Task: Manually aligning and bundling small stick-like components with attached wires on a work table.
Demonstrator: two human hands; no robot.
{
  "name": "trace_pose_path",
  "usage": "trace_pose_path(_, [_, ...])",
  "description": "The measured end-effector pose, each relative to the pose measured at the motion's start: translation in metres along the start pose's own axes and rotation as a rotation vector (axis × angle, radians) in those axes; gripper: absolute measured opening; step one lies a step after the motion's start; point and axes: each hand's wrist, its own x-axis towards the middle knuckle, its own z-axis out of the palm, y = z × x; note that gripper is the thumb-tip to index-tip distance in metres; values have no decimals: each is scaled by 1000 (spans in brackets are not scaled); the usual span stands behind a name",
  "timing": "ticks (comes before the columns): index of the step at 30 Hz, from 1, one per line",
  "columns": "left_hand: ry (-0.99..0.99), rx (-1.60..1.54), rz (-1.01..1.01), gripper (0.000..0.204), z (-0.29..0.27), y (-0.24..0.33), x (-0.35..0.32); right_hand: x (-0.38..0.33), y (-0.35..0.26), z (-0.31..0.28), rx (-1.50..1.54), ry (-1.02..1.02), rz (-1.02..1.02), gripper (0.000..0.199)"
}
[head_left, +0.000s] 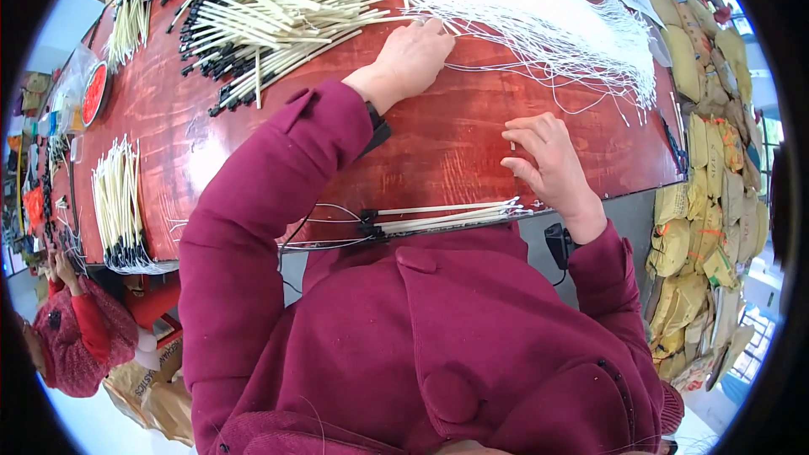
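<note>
My left hand point(413, 59) reaches across the red table, back upward. Its fingers bend down where the pile of cream rods with black ends point(278, 13) meets a spread of thin white cords point(531, 8). What lies under those fingertips is hidden, and a loose cord runs out to the right beside them. Nearer to me, my right hand point(548, 160) hovers over the table with thumb and fingers apart and nothing plainly between them. Below it, a few cream rods with black ends and white cords point(455, 217) lie along the near edge.
At the left stand an upright bundle of black-ended rods point(118, 198) and a round red dish point(94, 94). Blue-handled scissors point(674, 147) lie near the right edge. Stacked sacks point(716, 160) line the right side. Another person point(80, 329) sits at the far left.
</note>
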Motion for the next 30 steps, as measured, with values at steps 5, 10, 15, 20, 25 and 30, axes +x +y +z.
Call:
trace_pose_path(5, [-15,35,58,14,17,-7,12,4,3,-1,9,-3,-9,34])
trace_pose_path(10, [105,-143,38,10,-7,5,1,4,-3,3,4,16,0,34])
trace_pose_path(15, [-3,-269,-1,8,-30,17,-68,4,-8,4,-17,54,10,44])
trace_pose_path(20, [-90,-102,32,8,-46,19,-162,14,-6,11,-61,68,21,60])
trace_pose_path(25, [-68,-31,18,11,-58,20,-186,32,-5,28,-102,35,-15,63])
trace_pose_path(30, [-32,5,-52,6,-75,14,-212,49,-13,35,-160,-107,-87,65])
